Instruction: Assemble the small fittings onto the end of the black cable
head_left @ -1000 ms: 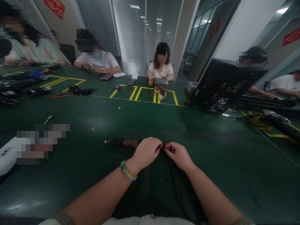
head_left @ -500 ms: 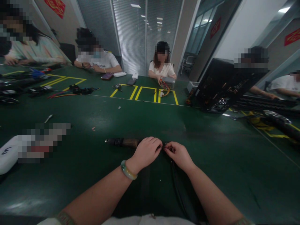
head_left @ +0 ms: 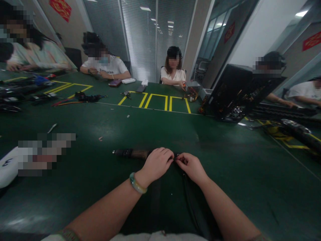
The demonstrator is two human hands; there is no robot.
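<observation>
In the head view, here's the left hand (head_left: 159, 164), curled over the right end of a dark cylindrical tool (head_left: 139, 154), silver tip pointing towards the surface's left edge. The tool lies lengthwise on the green surface (head_left: 155, 125), nearer the near edge than the far one, and it's the left hand's palm hiding its end! Right beside it comes the right hand (head_left: 190, 165), thumb and forefinger in a narrow pinch on a small dark piece (head_left: 175, 158), too tiny to identify, fingertips almost meeting the left's. A black cord (head_left: 187, 194) runs from under the right hand towards the near edge. Over at the left edge, a white object (head_left: 8, 167) with a dark mark. Up by the far edge, a co-worker's hand (head_left: 184, 86) touches a grey metal box (head_left: 192, 86) trailing coloured wires, just left of a black computer case (head_left: 233, 93)
</observation>
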